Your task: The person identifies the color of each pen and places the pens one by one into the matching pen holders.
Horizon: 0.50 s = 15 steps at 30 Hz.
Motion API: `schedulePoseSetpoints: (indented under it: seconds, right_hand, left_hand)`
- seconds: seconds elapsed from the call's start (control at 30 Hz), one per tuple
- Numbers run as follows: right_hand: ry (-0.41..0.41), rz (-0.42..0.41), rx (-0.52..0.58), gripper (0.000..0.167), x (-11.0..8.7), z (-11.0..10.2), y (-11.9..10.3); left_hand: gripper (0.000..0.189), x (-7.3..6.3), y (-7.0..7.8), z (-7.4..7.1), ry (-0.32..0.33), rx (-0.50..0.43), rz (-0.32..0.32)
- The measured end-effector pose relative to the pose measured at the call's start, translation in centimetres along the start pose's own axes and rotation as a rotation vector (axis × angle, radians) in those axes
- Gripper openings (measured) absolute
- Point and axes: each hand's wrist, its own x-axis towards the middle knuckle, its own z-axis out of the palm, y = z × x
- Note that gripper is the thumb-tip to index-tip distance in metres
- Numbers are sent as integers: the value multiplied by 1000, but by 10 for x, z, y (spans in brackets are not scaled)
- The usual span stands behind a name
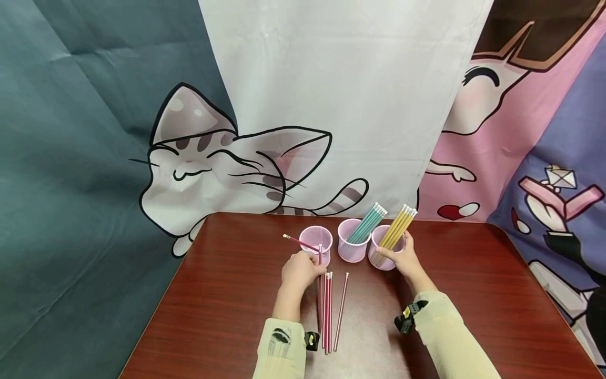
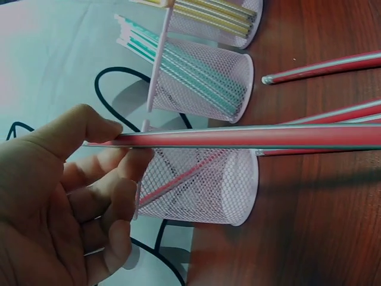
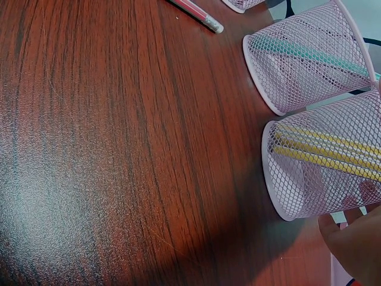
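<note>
My left hand (image 1: 300,271) pinches a red pencil (image 2: 256,137) between thumb and index finger, in front of the left pink mesh pencil cup (image 1: 316,230). Inside that cup leans another red pencil (image 1: 299,241), its eraser end sticking out to the left. With my right hand (image 1: 406,260) I grip the right mesh pencil cup (image 3: 292,179), thumb at the near side and fingers round the far right side. Several yellow pencils (image 1: 399,226) stand tilted in it. Between these two, the middle mesh cup (image 1: 352,253) holds several teal pencils (image 1: 367,225).
Several loose red pencils (image 1: 327,316) lie on the brown wooden table (image 1: 227,295) between my forearms, with a single red pencil (image 1: 341,311) just to their right. Behind the table's far edge hangs a cartoon-printed cloth (image 1: 341,95).
</note>
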Motion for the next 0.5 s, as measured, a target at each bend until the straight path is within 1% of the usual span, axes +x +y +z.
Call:
schedulePoseSetpoints:
  seconds: [0.1,0.33,0.43,0.5]
  right_hand:
    - [5,1,0,102,0,0,1]
    - [21,-12,-6,100,1,1,2]
    - [24,-15,-4,100,2,2,2]
    - [24,-17,0,100,2,2,3]
  left_hand:
    - [19,0,2,-2,75,-21,-2]
    - [14,0,7,-8,347,-119,0]
    - [12,1,8,-9,440,-155,18]
    - [11,1,9,-11,489,-177,29]
